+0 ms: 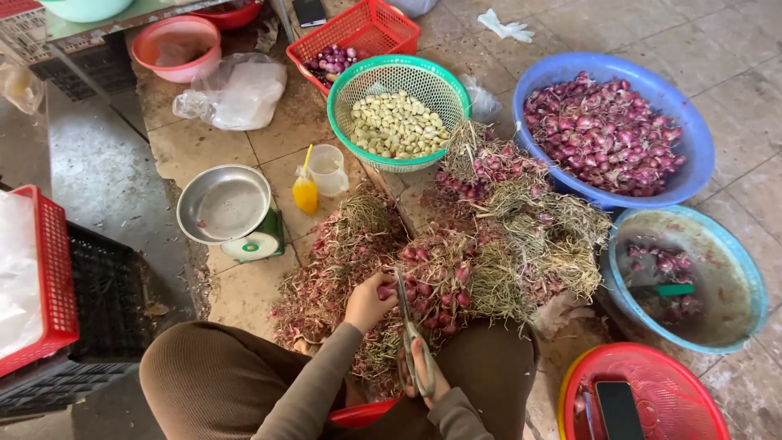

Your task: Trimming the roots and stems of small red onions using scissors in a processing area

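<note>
I sit low on the floor behind a big heap of red shallots (456,244) with dry roots and stalks. My left hand (368,301) grips a shallot at the near edge of the heap. My right hand (423,371) is closed on the handles of grey scissors (407,326), whose blades point up toward the shallot in my left hand.
A blue basin of trimmed shallots (692,138) sits at the far right, a green basket of peeled garlic (346,90) behind the heap. A kitchen scale (236,212), yellow bottle (305,194), water-filled blue basin (733,277) and red lid with a phone (652,391) surround me.
</note>
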